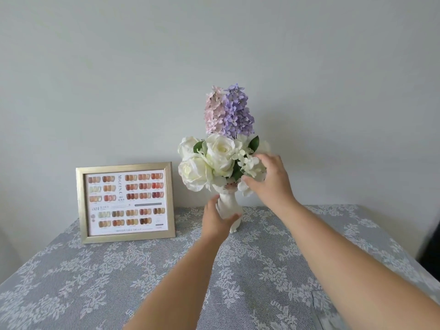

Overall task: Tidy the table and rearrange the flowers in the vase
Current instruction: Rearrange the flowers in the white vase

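So: white vase (227, 206) stands on the table (273, 258) toward the far edge, about centre, close to the plain pale wall (214, 44). Left hand (215, 220) grips the vase low on its body, thumb up the left side, fingers curled round the front; the hand hides most of the lower vase, only the neck and a bit of the right base show. The vase has a small pinkish cat-face marking near the rim.

Right hand (269, 177) is up at the right side of the bouquet, thumb and fingers curled in around the small white blossoms (250, 163). It looks like a pinch on them, though the fingertips are partly buried in petals and slightly blurred. The hand covers the flowers on the far right of the bunch.

Bouquet: big white roses (202, 163) on the left and centre, green leaves between them, and two tall spikes rising above, pink spike (214, 110) on the left touching the purple spike (238, 110) on the right.

Gold picture frame (126, 202) stands upright left of the vase, just beside the roses, not touching the vase; it holds a chart of nail colour swatches with small print that I can't read fully.

Table is covered by a grey lace cloth (95, 282) with a white floral pattern. Both bare forearms cross the near part of the cloth. A dark blurred shape (431, 246) sits at the right edge, unclear what it is.
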`<state>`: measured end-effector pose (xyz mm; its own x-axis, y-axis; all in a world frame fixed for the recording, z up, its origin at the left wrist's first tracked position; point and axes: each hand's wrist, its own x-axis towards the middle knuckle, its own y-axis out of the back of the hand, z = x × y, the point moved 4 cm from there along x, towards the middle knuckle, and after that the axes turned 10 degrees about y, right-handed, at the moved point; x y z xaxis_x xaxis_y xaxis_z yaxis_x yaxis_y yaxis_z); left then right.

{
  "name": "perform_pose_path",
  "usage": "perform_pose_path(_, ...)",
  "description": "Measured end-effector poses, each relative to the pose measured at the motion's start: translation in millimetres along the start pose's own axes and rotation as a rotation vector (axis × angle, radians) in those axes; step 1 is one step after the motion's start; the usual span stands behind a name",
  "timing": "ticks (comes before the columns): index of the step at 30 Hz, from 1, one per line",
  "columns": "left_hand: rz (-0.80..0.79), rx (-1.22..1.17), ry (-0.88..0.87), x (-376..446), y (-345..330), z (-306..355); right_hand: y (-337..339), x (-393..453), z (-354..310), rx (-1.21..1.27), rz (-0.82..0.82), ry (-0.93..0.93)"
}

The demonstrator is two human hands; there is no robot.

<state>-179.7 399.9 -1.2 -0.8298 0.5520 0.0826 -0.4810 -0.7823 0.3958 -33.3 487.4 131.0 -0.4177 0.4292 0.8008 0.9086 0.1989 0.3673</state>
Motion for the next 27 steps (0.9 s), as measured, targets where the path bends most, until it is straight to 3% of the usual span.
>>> perform_pose_path(11,-0.038,0.047,-0.009,27,-9,5,0,4,6,0.004,0.089,0.139)
perform_pose_path(20,-0.209,0.059,-0.017,32,0,3,5,19,8,-0.007,0.034,0.263)
perform_pose_path(27,-0.288,0.046,-0.007,30,3,7,13,28,19,-0.041,0.010,0.254)
